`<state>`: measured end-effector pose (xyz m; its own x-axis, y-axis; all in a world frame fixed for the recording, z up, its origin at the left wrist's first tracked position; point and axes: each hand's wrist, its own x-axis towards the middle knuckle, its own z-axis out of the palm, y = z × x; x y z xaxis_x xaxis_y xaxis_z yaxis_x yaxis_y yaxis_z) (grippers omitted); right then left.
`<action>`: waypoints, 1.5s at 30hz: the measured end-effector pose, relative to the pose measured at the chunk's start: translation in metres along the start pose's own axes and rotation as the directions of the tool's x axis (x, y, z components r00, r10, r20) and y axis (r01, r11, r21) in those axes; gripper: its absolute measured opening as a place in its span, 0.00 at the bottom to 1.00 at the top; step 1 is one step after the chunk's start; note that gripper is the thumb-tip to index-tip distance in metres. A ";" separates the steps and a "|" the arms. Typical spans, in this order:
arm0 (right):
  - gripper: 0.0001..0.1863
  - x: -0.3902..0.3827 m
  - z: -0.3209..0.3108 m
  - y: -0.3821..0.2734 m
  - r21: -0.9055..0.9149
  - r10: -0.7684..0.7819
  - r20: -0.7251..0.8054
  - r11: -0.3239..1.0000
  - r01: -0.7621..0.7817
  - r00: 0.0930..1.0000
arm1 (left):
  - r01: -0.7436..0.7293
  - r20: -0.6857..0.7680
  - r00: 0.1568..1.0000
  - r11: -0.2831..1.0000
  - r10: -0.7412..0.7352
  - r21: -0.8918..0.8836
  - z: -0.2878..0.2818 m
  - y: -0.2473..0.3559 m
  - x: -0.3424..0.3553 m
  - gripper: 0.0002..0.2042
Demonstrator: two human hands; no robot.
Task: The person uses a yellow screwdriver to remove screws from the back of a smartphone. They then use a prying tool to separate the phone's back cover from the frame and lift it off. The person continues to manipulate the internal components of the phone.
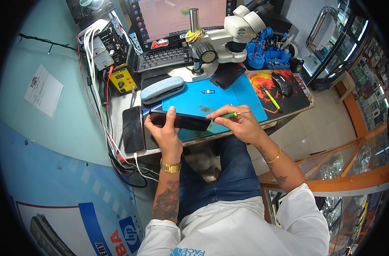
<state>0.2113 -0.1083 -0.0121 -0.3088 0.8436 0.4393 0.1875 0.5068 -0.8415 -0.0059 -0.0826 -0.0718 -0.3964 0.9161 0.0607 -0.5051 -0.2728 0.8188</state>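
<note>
A black smartphone (184, 121) is held tilted above the front of a blue work mat (177, 100). My left hand (164, 130) grips its left end, with the thumb across the upper face. In my right hand (239, 123) is a thin screwdriver (229, 115) with a green and yellow handle. Its tip end is by the phone's right end; whether it touches cannot be made out. Farther back on the mat lies a small silver and white part (208, 91), perhaps a SIM tray.
A second phone (133, 128) with a white cable lies at the left. Behind stand a microscope (241, 27), keyboard (162, 59), grey-blue case (162, 89) and yellow soldering station (123, 80). At the right are a green-yellow pen-like tool (272, 100), mouse (281, 84) and blue tool holder (273, 57).
</note>
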 end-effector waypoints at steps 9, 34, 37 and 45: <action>0.07 0.001 0.003 -0.009 -0.188 -0.042 0.079 0.981 0.056 0.996 | -0.023 -0.056 0.998 1.000 0.024 0.008 0.000 0.000 -0.004 0.26; 0.06 -0.011 0.013 0.013 0.062 0.005 -0.075 0.998 -0.001 0.997 | -0.014 -0.111 0.994 0.999 0.019 0.041 0.008 0.003 -0.010 0.31; 0.06 -0.010 0.010 0.013 0.066 0.010 -0.068 0.998 -0.006 0.998 | -0.013 -0.096 0.995 0.999 0.016 0.042 0.008 0.003 -0.010 0.30; 0.07 -0.005 0.008 0.000 -0.077 -0.093 0.011 0.993 0.093 0.996 | -0.006 -0.100 0.995 0.998 0.012 0.058 0.005 0.002 -0.010 0.29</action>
<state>0.2057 -0.1144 -0.0169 -0.3355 0.7910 0.5117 0.2291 0.5954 -0.7701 0.0009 -0.0913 -0.0675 -0.4767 0.8790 0.0133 -0.4571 -0.2607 0.8503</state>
